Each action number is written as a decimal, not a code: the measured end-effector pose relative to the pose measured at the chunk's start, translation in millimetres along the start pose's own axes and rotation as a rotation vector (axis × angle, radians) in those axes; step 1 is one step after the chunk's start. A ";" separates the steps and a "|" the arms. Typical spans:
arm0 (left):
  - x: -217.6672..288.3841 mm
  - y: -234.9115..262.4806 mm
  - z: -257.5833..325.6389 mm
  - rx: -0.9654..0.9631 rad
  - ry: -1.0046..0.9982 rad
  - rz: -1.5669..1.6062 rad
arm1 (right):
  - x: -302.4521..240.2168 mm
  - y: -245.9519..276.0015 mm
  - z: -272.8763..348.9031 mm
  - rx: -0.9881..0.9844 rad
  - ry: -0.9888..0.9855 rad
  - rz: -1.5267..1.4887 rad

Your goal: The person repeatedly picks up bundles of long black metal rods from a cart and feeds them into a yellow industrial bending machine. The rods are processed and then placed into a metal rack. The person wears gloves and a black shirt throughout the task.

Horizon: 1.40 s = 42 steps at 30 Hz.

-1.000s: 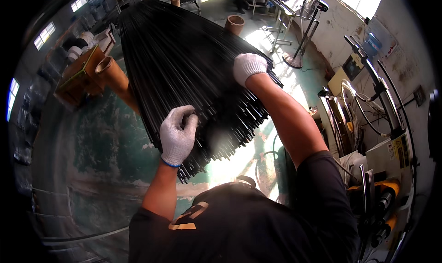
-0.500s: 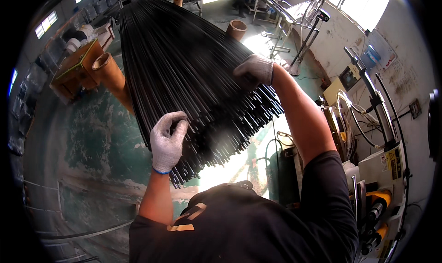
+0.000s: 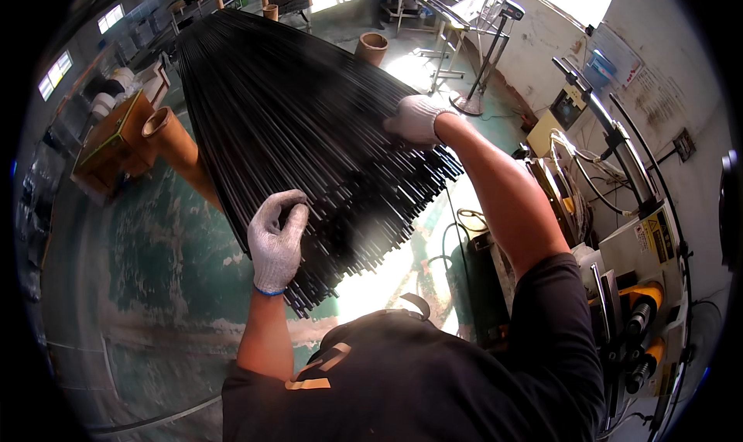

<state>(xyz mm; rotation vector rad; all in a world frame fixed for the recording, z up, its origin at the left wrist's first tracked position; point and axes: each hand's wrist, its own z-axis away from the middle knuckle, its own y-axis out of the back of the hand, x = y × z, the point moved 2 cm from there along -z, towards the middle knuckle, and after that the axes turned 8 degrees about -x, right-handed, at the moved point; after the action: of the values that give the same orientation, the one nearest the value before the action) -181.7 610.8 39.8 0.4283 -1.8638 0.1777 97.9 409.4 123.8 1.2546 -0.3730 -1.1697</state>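
Note:
A large bundle of long, thin black rods (image 3: 271, 94) stretches away in front of me, its uneven cut ends fanned out on the near side. At its near left edge is my left hand (image 3: 277, 241), in a pale knitted glove with a blue cuff edge. Its thumb and forefinger curve together in a pinch beside the rods; whatever may be between the tips is not visible. Farther off, over the right side of the bundle, my right hand (image 3: 416, 121) is gloved too and curled. Its fingertips are hidden against the dark rods.
Brown tube posts (image 3: 182, 152) flank the bundle, another tube (image 3: 371, 47) standing at right. A wooden box (image 3: 116, 136) is at left. A stand fan (image 3: 487, 55) and a machine (image 3: 631, 248) with cables occupy the right side, near a wall. Green floor (image 3: 162, 241) shows at left.
The view has shifted slightly, so the surroundings appear a little more to the left. My right hand has turned over the rods, showing more of its back; my left hand keeps its pinch.

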 end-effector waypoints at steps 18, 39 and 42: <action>0.9 18.1 7.3 -0.155 0.080 0.226 | 61.7 -71.3 297.5 -0.227 -0.244 0.068; 24.5 -113.9 112.8 -0.513 0.423 0.374 | 129.0 -100.8 282.8 -0.337 -0.048 -0.633; 21.9 -120.5 127.7 -0.494 0.442 0.362 | 135.3 -111.7 278.5 -0.388 -0.030 -0.971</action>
<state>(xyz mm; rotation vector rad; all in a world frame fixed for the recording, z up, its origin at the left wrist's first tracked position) -255.1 453.2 7.4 -0.2751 -1.4640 0.0425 -113.4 162.0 73.8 1.0708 0.5008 -1.9554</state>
